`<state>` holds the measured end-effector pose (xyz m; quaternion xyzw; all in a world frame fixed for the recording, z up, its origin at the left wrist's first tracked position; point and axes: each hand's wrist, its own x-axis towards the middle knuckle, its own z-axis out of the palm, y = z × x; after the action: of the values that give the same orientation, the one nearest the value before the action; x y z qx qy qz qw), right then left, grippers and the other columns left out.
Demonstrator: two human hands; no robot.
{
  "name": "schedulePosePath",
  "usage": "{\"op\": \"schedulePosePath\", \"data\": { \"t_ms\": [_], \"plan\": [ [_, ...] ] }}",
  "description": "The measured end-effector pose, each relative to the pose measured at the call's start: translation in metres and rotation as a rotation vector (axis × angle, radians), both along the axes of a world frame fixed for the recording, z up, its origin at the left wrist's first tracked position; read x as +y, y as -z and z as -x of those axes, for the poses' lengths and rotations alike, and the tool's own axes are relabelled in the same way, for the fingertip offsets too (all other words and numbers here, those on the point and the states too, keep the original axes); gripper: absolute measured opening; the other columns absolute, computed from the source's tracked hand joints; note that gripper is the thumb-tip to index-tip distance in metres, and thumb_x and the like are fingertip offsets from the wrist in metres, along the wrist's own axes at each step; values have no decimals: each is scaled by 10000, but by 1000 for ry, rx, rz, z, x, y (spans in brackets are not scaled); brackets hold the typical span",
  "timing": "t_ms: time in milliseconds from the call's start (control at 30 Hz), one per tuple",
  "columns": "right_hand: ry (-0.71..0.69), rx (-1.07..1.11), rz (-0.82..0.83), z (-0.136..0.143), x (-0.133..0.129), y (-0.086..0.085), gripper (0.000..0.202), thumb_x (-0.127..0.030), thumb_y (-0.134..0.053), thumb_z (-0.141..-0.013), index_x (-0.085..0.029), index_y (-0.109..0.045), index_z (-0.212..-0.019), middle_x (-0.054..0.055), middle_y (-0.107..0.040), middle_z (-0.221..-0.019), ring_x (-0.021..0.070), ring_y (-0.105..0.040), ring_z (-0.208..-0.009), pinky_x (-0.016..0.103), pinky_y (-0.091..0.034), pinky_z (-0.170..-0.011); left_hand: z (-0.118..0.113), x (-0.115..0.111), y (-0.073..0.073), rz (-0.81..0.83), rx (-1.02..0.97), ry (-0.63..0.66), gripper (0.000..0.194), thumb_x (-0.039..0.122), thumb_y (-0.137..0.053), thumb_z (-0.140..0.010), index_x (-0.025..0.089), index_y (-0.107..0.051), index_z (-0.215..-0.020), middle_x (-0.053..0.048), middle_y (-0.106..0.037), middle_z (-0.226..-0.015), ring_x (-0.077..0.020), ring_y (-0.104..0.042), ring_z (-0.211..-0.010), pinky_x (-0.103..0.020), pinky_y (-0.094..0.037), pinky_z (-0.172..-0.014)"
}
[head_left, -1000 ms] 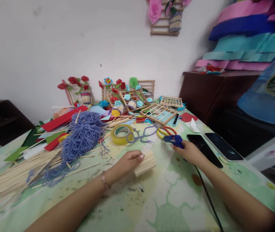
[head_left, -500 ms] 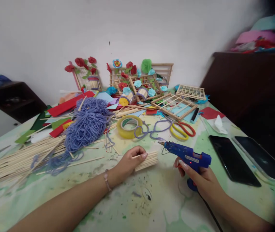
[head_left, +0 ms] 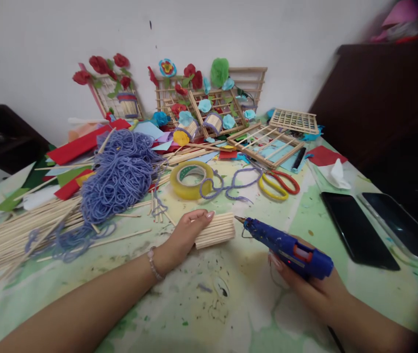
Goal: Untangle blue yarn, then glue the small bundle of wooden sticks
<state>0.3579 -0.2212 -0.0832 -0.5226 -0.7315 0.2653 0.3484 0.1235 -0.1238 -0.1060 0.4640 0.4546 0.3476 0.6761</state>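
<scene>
Here, going from the left, long bamboo sticks (head_left: 13,235) fan across the worktop (head_left: 231,304) under a heap of purple yarn (head_left: 120,171). My left hand (head_left: 186,233) rests on the bundle of short sticks (head_left: 214,230), its fingers curled over the near end and pressing it to the worktop. Just right of the bundle, the blue glue gun (head_left: 285,245) points its nozzle at the bundle's end face, close but not touching. My right hand (head_left: 304,279) grips the gun, fingers closed around the handle, one near the trigger. I judge this the gluing step: the nozzle is lined up, and the next move calls for closing the small gap and squeezing gently while the left hand keeps the bundle from rolling. Behind lie a tape roll (head_left: 190,179), loose yarn strands and scissors (head_left: 278,184), none in the way. To the right, two dark phones (head_left: 356,230) lie near the gun's cord side; I would keep glue drips off them.
</scene>
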Motion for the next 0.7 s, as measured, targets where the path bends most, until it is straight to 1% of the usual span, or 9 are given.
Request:
{"op": "schedulePosePath", "data": {
  "t_ms": [233,467,567,700],
  "plan": [
    [2,-25,19,3,1,-2,116,-296,-463,-879,-207,-509,-820,17,-536,-688,140,-530,-604,258,-435,-559,1,-2,0,-16,6,-8,369,487,-672,-707,154,-524,-646,25,-488,-612,-99,-456,-580,-190,-349,-515],
    [39,-12,-15,7,2,0,114,-295,-491,-862,-205,-507,-796,1,-512,-643,133,-494,-572,263,-406,-545,3,-1,5,-43,40,10,379,504,-647,-733,159,-507,-662,31,-451,-601,-92,-432,-555,-183,-331,-488],
    [50,-14,7,7,2,1,139,-317,-485,-867,-201,-501,-793,4,-514,-647,134,-486,-576,265,-407,-550,3,-1,5,-28,54,19,383,520,-639,-732,163,-511,-672,29,-455,-595,-97,-436,-541,-187,-330,-475],
    [48,-23,41,6,2,0,139,-330,-491,-862,-201,-517,-820,6,-520,-656,136,-486,-580,265,-405,-548,3,-1,5,-43,66,-2,387,526,-647,-719,159,-533,-680,23,-463,-606,-102,-448,-556,-188,-335,-477]
  ]
}}
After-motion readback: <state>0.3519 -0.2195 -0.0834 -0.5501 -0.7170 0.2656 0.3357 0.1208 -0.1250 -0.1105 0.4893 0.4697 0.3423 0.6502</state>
